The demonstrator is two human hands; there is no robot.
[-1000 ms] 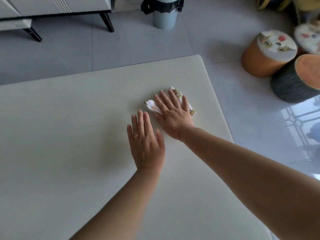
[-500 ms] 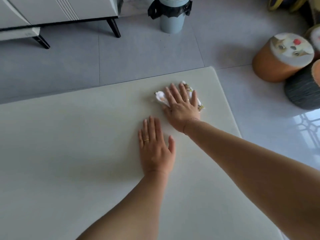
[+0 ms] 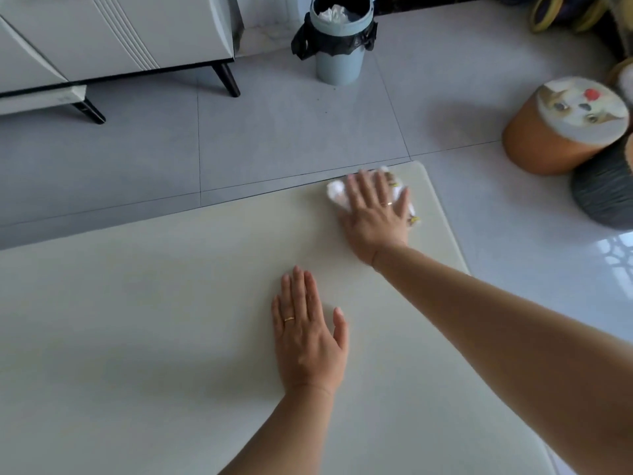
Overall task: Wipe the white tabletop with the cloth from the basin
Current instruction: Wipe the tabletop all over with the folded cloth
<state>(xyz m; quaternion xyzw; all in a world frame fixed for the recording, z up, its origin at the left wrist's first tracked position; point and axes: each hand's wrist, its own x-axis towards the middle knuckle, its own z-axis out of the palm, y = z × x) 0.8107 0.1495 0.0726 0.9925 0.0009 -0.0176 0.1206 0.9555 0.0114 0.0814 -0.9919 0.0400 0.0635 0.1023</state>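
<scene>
The white table [image 3: 154, 337] fills the lower frame, its far right corner rounded above the grey tiled floor [image 3: 274, 132]. Beyond it stand a white cabinet [image 3: 113, 36] on black legs, a blue bin [image 3: 337, 53] with a black liner, and at right an orange stool [image 3: 561, 128] with a printed top beside a dark ribbed stool [image 3: 606, 193].

The right arm reaches long and nearly straight from the lower right toward that far corner. The right hand [image 3: 375, 214] lies palm down, fingers spread wide, pressed flat on the cloth [image 3: 337, 193], which is bunched under it at the table's far edge; only white folds and some printed bits show around the fingers. A ring sits on one finger.

The left arm comes up from the bottom edge. The left hand [image 3: 306, 334] rests flat on the bare table, fingers together, thumb out, holding nothing, well short of the cloth. It wears a ring too.
</scene>
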